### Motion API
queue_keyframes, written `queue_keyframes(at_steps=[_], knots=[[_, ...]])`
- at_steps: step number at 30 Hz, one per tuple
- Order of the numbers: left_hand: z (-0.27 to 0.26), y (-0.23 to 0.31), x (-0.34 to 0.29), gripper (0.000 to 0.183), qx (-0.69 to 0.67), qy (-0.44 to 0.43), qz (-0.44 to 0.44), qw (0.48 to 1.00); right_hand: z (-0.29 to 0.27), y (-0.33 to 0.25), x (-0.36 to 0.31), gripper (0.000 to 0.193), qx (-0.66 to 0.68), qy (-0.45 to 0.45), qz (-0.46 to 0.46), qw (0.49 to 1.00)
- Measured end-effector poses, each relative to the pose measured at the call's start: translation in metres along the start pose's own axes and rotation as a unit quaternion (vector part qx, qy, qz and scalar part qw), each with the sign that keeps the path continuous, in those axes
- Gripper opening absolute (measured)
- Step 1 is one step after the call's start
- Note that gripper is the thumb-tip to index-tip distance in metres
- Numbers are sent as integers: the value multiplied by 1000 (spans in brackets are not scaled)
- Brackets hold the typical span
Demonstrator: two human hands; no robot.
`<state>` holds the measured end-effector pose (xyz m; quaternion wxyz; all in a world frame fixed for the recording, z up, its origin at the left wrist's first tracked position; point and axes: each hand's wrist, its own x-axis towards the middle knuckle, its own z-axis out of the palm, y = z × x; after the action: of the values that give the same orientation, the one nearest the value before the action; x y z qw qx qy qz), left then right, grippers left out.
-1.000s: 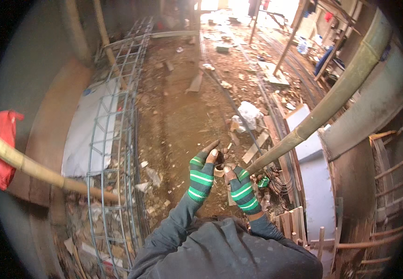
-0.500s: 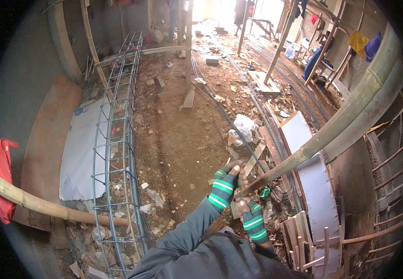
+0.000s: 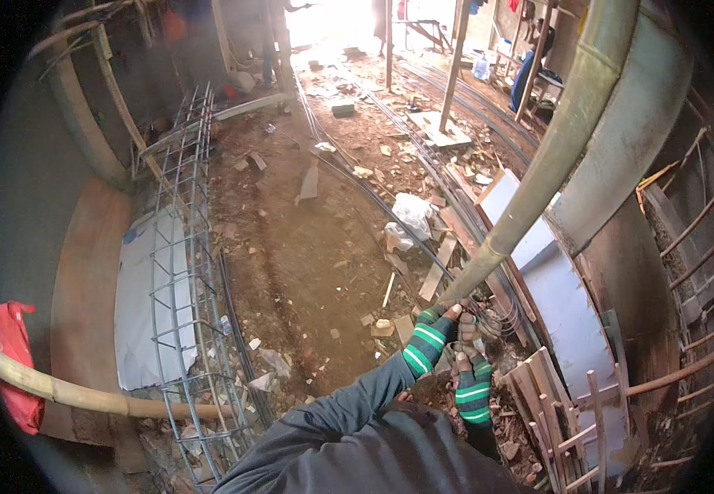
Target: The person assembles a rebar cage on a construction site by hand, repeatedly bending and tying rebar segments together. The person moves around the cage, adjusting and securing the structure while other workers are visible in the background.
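Bamboo pole (image 3: pixel 538 183) slants rightward from just beyond the left hand (image 3: pixel 433 335).

Nearly all the light reaching us in here pours through the blown-out white opening (image 3: pixel 340 25) at the far end, its glare bleaching away detail and hazing the slim upright wooden post (image 3: pixel 283 74) beside it. The brown earth floor (image 3: pixel 299 239) is palest toward that end and duller close by, while the smooth grey wall (image 3: pixel 36 181) on the left sinks into gloom. The crumpled white plastic bag (image 3: pixel 412 216) stands out brightly. The hands (image 3: pixel 433 337) in green-and-black striped gloves look soft, finger detail smudged. Edges bow outward, blurring before the corners fall to black.
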<state>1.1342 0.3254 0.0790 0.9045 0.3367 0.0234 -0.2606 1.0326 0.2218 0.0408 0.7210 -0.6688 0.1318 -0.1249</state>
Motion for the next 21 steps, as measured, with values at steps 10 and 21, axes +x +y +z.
queue_keyframes(at_steps=[10, 21], knots=[[12, -53, 26, 25, 42, -77, -168, 982, -44, -24, -33, 29, -96, 23, 69, 993], [19, -47, 83, 19, 9, -76, -145, 986, -45, -29, 21, 30, -47, 37, 62, 996]])
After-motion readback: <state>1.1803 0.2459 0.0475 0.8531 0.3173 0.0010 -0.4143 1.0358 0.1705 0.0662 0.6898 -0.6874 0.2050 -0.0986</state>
